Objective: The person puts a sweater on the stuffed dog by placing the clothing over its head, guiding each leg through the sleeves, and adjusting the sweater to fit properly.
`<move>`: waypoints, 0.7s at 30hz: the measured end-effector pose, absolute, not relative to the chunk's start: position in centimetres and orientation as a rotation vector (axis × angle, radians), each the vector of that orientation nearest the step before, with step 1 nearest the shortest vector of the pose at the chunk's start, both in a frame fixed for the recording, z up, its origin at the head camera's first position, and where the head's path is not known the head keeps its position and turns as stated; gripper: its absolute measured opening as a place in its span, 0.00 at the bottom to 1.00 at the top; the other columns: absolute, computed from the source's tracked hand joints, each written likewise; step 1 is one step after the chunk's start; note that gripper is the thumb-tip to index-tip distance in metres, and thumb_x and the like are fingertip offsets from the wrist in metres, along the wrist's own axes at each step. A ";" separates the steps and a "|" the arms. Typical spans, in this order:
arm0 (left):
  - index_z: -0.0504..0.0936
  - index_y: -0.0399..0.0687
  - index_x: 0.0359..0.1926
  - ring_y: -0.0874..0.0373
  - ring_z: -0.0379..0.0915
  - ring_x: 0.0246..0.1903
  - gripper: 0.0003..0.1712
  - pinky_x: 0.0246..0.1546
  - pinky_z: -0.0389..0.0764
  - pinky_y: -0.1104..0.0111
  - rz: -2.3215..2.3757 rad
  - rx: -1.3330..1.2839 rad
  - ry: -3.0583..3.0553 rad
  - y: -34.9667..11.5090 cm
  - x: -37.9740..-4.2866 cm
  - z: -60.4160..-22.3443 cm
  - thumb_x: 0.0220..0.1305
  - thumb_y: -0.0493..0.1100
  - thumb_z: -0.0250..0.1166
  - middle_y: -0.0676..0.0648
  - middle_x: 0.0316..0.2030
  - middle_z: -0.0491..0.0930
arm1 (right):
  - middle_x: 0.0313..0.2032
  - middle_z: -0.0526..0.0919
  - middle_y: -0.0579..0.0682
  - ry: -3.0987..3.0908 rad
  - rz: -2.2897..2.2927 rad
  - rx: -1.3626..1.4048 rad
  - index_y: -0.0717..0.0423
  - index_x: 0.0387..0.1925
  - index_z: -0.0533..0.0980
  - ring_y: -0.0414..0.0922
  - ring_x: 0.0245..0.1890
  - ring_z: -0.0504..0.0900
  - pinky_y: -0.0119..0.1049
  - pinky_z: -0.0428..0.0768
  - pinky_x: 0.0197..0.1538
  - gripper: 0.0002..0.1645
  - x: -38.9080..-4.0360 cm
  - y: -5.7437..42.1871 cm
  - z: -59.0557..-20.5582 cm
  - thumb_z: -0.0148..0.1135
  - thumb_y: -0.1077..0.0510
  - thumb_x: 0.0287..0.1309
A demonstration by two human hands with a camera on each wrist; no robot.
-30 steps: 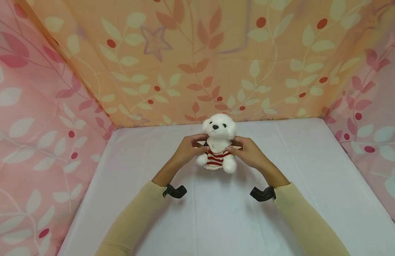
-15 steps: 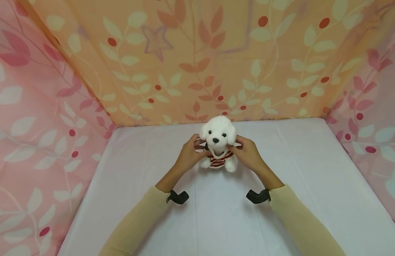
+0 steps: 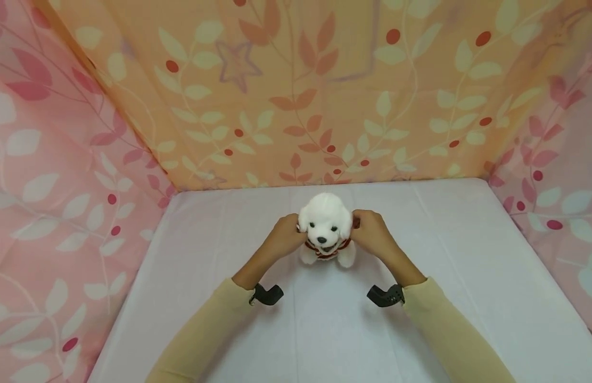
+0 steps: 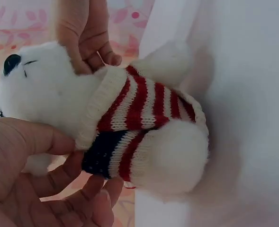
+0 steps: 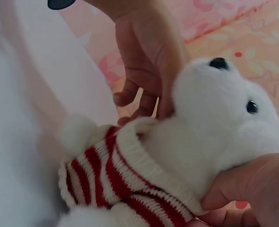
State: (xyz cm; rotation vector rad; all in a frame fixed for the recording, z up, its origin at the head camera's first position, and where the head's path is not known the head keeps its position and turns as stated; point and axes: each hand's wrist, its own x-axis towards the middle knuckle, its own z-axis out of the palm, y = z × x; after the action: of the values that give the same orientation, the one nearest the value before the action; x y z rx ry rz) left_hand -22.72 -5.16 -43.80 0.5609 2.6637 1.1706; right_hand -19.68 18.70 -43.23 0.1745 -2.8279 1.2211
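Note:
A white plush dog (image 3: 323, 218) in a knitted sweater (image 4: 144, 104) with red and cream stripes sits upright near the back of the table, its face turned toward me. My left hand (image 3: 286, 236) grips its side; in the left wrist view, the thumb and fingers (image 4: 54, 144) pinch the sweater at a dark blue shoulder patch. On the other side, my right hand (image 3: 371, 230) grips the sweater by the collar, with the thumb (image 5: 224, 187) against the dog's neck. The dog's back is hidden, and so are some of the fingertips.
A white cloth covers the table (image 3: 325, 330). Behind it hangs an orange leaf-patterned curtain (image 3: 277, 106), with pink patterned cloth (image 3: 51, 223) along the left and right sides. A black device sits on each wrist, such as the left one (image 3: 268, 294).
The dog's head has tipped forward and down, from facing upward to showing the top of its head. Both hands have stayed on its sides and rolled forward with it.

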 end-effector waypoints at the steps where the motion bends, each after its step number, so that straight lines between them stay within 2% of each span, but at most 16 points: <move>1: 0.81 0.41 0.39 0.58 0.72 0.29 0.07 0.30 0.74 0.66 1.184 0.572 2.647 -5.2 -22.7 -43.9 0.63 0.40 0.63 0.49 0.30 0.79 | 0.30 0.86 0.52 -2.833 1.248 0.171 0.60 0.33 0.82 0.50 0.34 0.82 0.43 0.78 0.37 0.06 -19.6 18.7 -43.4 0.60 0.64 0.55; 7: 0.82 0.38 0.48 0.52 0.81 0.28 0.10 0.28 0.84 0.61 1.478 0.583 2.413 -6.0 -22.4 -45.0 0.70 0.39 0.62 0.43 0.35 0.83 | 0.28 0.85 0.52 -2.760 1.509 0.083 0.62 0.33 0.82 0.47 0.30 0.81 0.39 0.79 0.34 0.08 -19.4 19.4 -44.2 0.58 0.63 0.60; 12: 0.80 0.37 0.40 0.46 0.84 0.33 0.08 0.31 0.86 0.57 1.701 0.493 2.259 -7.0 -22.5 -45.7 0.73 0.38 0.59 0.40 0.34 0.83 | 0.28 0.85 0.52 -2.661 1.707 -0.020 0.66 0.36 0.81 0.44 0.29 0.82 0.41 0.83 0.36 0.08 -19.2 20.0 -44.8 0.59 0.64 0.63; 16: 0.78 0.34 0.40 0.40 0.84 0.36 0.07 0.32 0.87 0.57 1.794 0.442 2.161 -7.3 -22.5 -46.0 0.72 0.33 0.55 0.41 0.35 0.84 | 0.29 0.85 0.51 -2.590 1.895 -0.015 0.69 0.38 0.81 0.43 0.30 0.84 0.44 0.85 0.40 0.10 -19.2 20.1 -45.0 0.62 0.62 0.64; 19: 0.79 0.31 0.47 0.41 0.84 0.37 0.11 0.34 0.87 0.57 1.795 0.422 2.079 -7.2 -22.4 -45.8 0.71 0.34 0.54 0.41 0.37 0.85 | 0.29 0.85 0.50 -2.551 2.032 0.006 0.69 0.39 0.80 0.43 0.32 0.84 0.42 0.85 0.40 0.11 -19.0 20.1 -45.0 0.62 0.62 0.63; 21: 0.79 0.31 0.53 0.46 0.84 0.36 0.15 0.36 0.86 0.58 1.773 0.415 2.027 -7.1 -22.2 -45.7 0.72 0.35 0.55 0.41 0.39 0.85 | 0.30 0.85 0.49 -2.535 2.117 0.017 0.69 0.40 0.80 0.43 0.33 0.84 0.40 0.85 0.40 0.11 -18.9 20.1 -45.0 0.62 0.62 0.63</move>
State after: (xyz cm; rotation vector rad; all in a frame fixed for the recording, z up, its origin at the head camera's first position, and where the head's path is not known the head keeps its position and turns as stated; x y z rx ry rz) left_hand -22.25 -7.11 -45.66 0.4147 2.0272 1.7729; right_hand -18.88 20.12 -44.97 0.0171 -2.5352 2.1171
